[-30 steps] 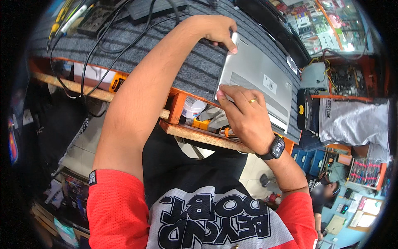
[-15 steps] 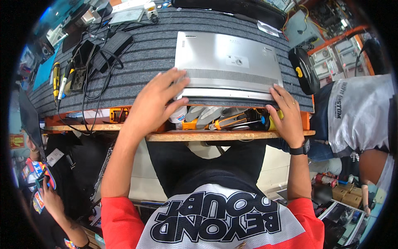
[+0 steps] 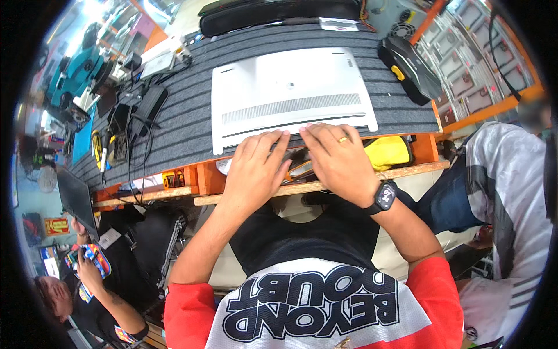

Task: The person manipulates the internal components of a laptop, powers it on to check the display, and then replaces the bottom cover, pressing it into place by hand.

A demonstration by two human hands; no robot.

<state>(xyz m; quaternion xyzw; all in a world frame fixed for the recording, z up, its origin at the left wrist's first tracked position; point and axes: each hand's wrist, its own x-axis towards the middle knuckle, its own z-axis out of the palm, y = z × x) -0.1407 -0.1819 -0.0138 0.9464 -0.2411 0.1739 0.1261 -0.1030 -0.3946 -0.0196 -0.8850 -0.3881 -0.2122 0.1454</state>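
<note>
A silver laptop (image 3: 290, 72) lies bottom side up on the striped grey mat, its long vent strip toward me. At its near edge, close to the middle, the fingertips of my left hand (image 3: 256, 166) touch, the fingers stretched out and the thumb apart below. Beside it my right hand (image 3: 343, 163) rests its straightened fingertips on the same edge. The two index fingers almost meet. Whether any fingertip is hooked under the laptop's edge I cannot tell.
Below the laptop an open drawer (image 3: 209, 176) holds tools and a yellow pouch (image 3: 388, 152). A black case (image 3: 410, 70) stands at the right. Cables (image 3: 148, 122) and a yellow-black tool (image 3: 96, 146) lie at the left. One person sits at the left; another stands at the right.
Both my hands have moved inward from the laptop's near corners to the middle of its near edge. The view has shifted, and the yellow pouch shows more fully.
</note>
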